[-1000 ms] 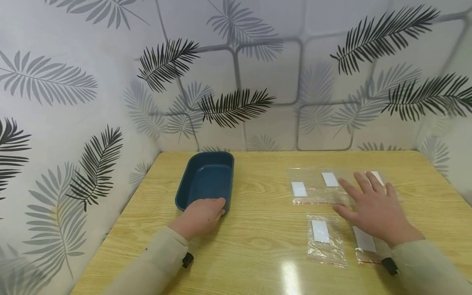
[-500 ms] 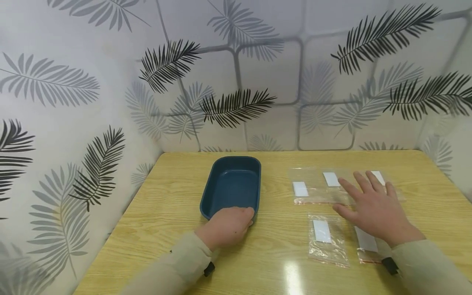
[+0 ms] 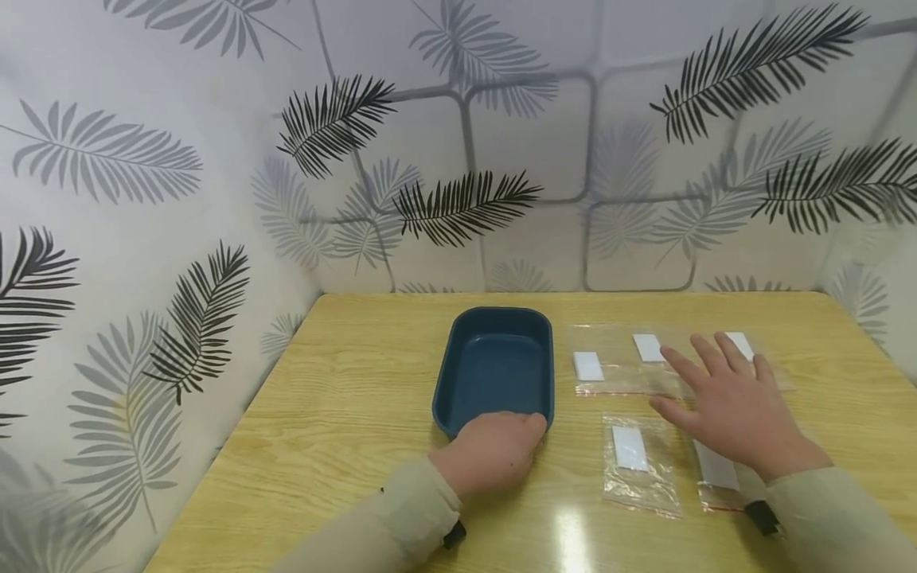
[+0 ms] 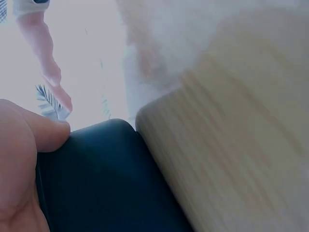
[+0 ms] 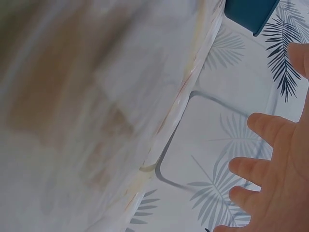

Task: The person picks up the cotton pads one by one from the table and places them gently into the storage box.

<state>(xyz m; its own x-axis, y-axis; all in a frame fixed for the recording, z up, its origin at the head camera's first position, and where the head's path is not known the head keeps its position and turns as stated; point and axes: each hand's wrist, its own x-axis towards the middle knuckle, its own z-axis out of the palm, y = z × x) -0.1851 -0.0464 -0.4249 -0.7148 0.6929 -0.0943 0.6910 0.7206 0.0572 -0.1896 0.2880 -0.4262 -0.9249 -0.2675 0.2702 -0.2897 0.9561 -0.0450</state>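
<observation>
My left hand (image 3: 494, 454) grips the near rim of a dark blue rectangular tray (image 3: 501, 370) in the middle of the table. In the left wrist view, its thumb (image 4: 53, 135) lies over the top edge of the tray's wall (image 4: 106, 179). My right hand (image 3: 741, 414) is spread, palm down, over several clear zip bags with white labels, and holds nothing. It partly covers the far row of bags (image 3: 609, 380) and the near right bag (image 3: 716, 469). Left of it lies another near bag (image 3: 641, 485). In the right wrist view the spread fingers (image 5: 270, 128) show.
The light wood table (image 3: 344, 382) ends at a wall (image 3: 530, 239) with a leaf pattern behind and to the left. The far bag row begins just right of the tray.
My left hand has moved the tray rightward across the table, from the left side to the middle beside the bags. My right hand has stayed spread over the bags.
</observation>
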